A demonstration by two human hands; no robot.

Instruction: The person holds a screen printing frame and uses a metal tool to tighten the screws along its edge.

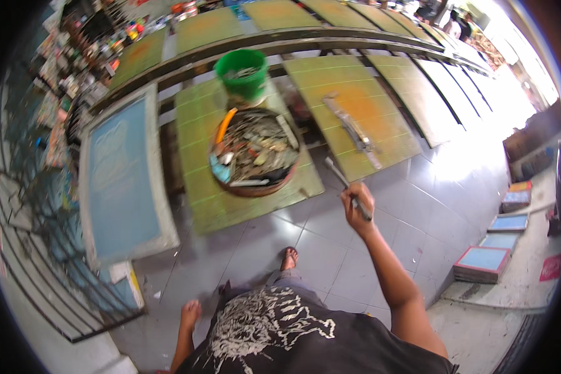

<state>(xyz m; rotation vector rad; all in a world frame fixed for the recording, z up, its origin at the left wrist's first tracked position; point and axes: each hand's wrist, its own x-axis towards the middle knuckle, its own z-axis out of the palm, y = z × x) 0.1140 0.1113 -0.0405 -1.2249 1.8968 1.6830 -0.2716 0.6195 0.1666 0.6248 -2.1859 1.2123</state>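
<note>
My right hand (358, 206) grips a long narrow metal tool (338, 174) that slants up toward the left. My left hand (190, 311) hangs low at my side, fingers loosely curled and apart, with nothing visible in it. Ahead, a round tray (255, 146) full of scrapers, scraps and an orange-handled item sits on a yellow-green board (206, 212), with a green bucket (240, 81) behind it. Long pale strips (349, 128) lie on the board to the right (396, 137).
A blue mesh screen frame (121, 187) leans at left beside a black metal rack (75, 333). Rows of boards (274, 15) run across the back, with cluttered shelves at left. Stacked screens (480, 265) line a ledge at right. Grey tiled floor (393, 230) surrounds my feet.
</note>
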